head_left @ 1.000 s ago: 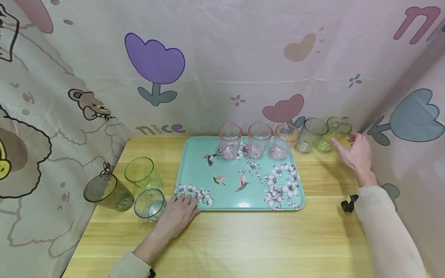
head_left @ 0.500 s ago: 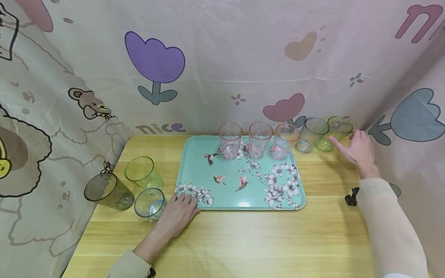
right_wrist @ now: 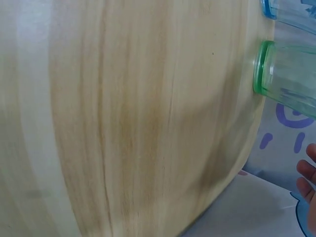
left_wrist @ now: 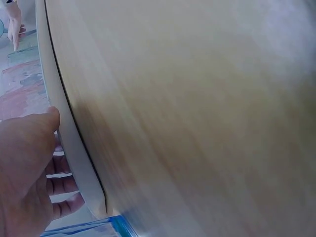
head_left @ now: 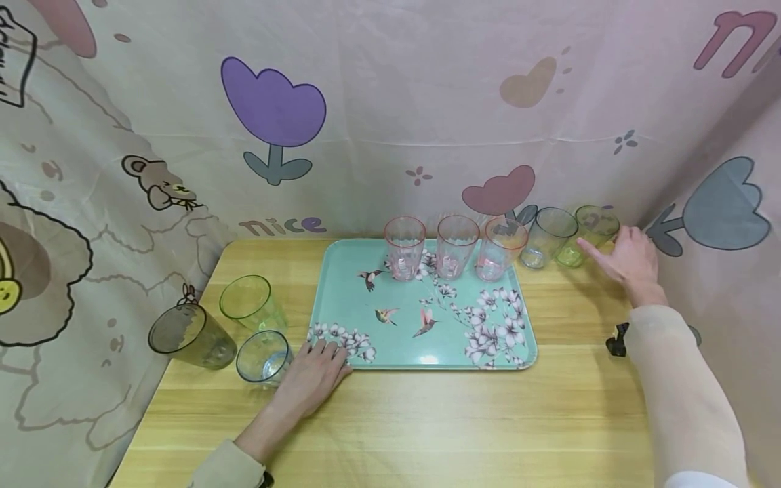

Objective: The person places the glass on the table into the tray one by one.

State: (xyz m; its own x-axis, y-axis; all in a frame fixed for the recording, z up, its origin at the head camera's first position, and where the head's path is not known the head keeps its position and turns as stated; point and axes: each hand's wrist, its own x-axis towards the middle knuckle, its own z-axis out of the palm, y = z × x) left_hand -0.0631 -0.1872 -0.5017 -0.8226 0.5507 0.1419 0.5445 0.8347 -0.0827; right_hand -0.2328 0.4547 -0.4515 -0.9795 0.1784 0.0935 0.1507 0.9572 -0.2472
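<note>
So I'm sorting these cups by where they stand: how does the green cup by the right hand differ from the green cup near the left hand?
The green cup by the right hand stands at the table's far right corner, beside a grey cup; the right hand reaches to it. The green cup near the left hand stands left of the tray, untouched; the left hand rests flat at the tray's corner. Both are clear green, upright, off the tray.

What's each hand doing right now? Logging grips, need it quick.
Left hand: open, flat on the tray corner.
Right hand: open, around the green cup, not gripping it.
</note>
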